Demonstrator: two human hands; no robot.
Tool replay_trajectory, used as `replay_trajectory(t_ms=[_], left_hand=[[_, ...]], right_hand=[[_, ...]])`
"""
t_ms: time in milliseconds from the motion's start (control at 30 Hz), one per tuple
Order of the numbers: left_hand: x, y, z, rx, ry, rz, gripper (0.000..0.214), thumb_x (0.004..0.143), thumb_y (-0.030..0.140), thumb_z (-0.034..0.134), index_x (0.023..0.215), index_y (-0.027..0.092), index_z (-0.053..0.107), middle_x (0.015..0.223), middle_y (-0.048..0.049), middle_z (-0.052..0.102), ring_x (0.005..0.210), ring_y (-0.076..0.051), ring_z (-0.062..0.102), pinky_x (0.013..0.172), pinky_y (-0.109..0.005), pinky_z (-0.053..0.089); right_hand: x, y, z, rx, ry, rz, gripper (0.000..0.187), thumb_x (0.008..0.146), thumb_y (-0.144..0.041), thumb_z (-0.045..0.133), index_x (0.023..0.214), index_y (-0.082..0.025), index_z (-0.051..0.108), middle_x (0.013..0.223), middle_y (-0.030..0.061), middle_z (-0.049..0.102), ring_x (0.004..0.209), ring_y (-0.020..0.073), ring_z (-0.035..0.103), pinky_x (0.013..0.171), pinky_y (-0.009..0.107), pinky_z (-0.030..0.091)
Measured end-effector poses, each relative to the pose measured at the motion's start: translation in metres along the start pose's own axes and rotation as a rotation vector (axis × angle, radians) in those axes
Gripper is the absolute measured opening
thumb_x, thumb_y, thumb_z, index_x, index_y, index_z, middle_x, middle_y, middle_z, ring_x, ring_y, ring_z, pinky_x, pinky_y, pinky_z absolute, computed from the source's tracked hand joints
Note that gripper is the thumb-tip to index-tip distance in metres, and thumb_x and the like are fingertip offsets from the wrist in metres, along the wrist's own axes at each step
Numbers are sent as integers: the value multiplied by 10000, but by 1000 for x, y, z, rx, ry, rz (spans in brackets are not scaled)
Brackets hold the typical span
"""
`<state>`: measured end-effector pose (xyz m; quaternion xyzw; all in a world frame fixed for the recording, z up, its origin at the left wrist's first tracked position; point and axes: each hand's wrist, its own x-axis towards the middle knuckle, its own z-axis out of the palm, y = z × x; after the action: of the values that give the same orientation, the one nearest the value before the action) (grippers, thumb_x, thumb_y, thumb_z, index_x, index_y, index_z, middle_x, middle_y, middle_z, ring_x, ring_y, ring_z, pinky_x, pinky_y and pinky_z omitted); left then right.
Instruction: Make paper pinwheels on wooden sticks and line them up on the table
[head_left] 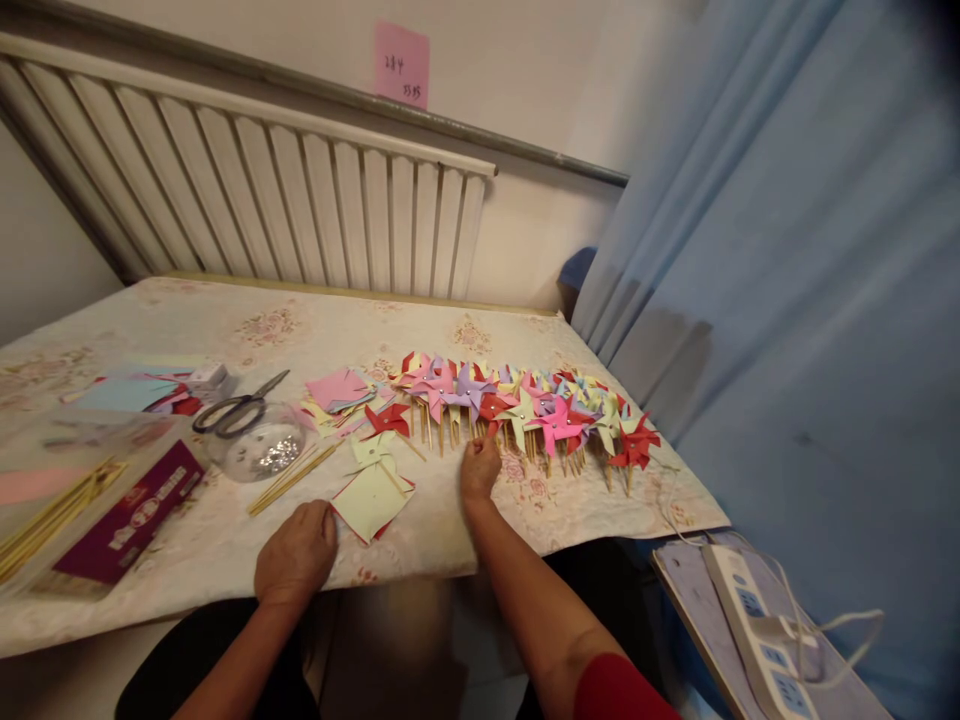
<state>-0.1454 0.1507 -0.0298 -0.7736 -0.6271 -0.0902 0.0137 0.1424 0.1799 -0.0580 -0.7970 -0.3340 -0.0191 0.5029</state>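
Note:
My left hand (296, 555) rests near the table's front edge, fingers curled, its fingertips touching the corner of a small stack of pale yellow and red paper squares (371, 500). My right hand (480, 468) reaches forward with fingers bunched at the stick of a red pinwheel (496, 408) in a long row of finished paper pinwheels (555, 415) on wooden sticks. A pale yellow pinwheel (373, 450) lies just beyond the squares, and a red one (388, 420) behind it.
Scissors (238, 408) lie on a clear round tub of shiny pins (262, 450). Loose sticks (294, 477), a clear box with a maroon packet (127, 520), coloured paper (341, 388), a radiator (247, 200), a blue curtain (787, 300) and a power strip (750, 620) surround the table (225, 330).

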Motion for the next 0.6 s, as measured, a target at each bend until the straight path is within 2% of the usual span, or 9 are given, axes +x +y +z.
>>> replay_trajectory(t_ms=[67,367,600], left_hand=[[0,1,0,3,2,-3,351,989,331,281,971,195,604,1029,-79,662,884,-209,636,666,-317,375],[1,1,-2,-4,-38,-12,337,982,318,296,954,197,608,1033,-87,664,892,-219,634,678,-329,395],[0,1,-1,-8,-4,-15,329,984,314,303,948,192,605,1030,-88,672,883,-214,633,678,-331,388]], right_hand=[[-1,1,1,-2,0,-10,234,806,-103,463,904,-135,674,740,52,627,695,190,549,709,288,400],[-3,2,2,-48,-47,1,253,820,-95,413,860,-158,655,810,96,646,790,221,588,757,304,415],[-5,-2,-2,-80,-53,-9,252,803,-74,417,845,-160,650,810,96,652,783,214,589,764,293,419]])
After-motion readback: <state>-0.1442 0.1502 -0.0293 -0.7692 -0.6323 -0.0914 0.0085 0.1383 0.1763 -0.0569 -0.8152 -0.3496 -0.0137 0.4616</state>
